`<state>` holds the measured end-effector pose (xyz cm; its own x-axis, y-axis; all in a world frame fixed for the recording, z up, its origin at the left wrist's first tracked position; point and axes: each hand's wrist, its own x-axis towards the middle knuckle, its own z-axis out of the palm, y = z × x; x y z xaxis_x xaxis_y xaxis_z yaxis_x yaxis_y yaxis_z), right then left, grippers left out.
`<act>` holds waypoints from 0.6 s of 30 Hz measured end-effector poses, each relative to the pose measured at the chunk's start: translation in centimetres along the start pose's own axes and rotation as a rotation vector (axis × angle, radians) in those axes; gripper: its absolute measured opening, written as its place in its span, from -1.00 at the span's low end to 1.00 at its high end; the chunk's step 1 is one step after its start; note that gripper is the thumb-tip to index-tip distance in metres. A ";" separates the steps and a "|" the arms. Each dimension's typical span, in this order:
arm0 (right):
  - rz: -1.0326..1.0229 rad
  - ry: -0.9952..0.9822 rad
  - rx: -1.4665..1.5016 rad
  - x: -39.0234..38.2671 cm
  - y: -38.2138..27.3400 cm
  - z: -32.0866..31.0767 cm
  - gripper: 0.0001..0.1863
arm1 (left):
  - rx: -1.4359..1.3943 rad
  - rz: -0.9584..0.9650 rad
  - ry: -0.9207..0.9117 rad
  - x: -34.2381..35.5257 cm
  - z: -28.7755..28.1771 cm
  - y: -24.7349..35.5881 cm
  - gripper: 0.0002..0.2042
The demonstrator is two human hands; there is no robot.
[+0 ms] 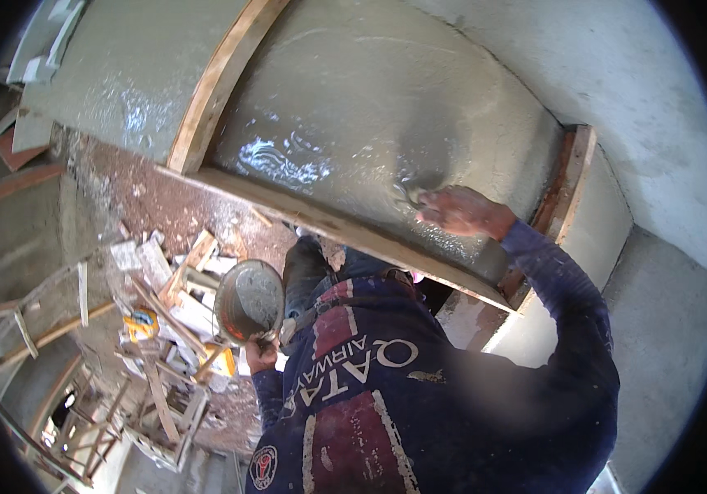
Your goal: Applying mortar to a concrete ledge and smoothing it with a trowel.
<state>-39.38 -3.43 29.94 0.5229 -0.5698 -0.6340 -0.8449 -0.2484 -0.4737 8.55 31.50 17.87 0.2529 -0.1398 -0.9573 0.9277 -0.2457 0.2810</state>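
Observation:
A wet grey mortar surface (345, 107) fills a shallow bay framed by wooden boards. Over its near right part is my right hand (462, 211), closed around what looks like a trowel (407, 194). The tool's metal neck shows, but its blade is blurred against the mortar. Low on the left, my left hand (261, 354) grips the rim of a round dark bowl (248, 300). The bowl is tilted, and grey residue coats its inside.
A wooden board (304, 216) edges the bay on my side; another (223, 82) bounds it at left. A plastered wall (617, 107) rises at right. Rubble and scrap wood (164, 288) litter the ground at left, with a yellow object (140, 323) among them.

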 end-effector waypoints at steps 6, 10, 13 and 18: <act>0.053 0.167 0.004 0.9 3.1 -0.3 -0.42 | 0.025 -0.379 -0.062 6.2 -4.4 3.9 -0.88; 0.144 0.297 0.100 2.3 6.6 -2.9 -0.48 | 0.167 -0.164 0.073 6.5 -2.1 3.7 -0.89; 0.152 0.508 -0.099 0.0 12.5 -3.3 -0.55 | 0.374 0.069 -0.079 6.1 -1.3 2.8 -0.87; 0.634 0.551 -0.291 -2.4 14.3 -3.0 -0.69 | 0.612 0.303 -0.091 6.8 -2.6 3.6 -0.84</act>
<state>-53.04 -7.98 26.50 -0.1183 -0.9450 -0.3048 -0.9915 0.0956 0.0885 14.27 32.17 12.23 0.4275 -0.3613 -0.8287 0.4914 -0.6766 0.5484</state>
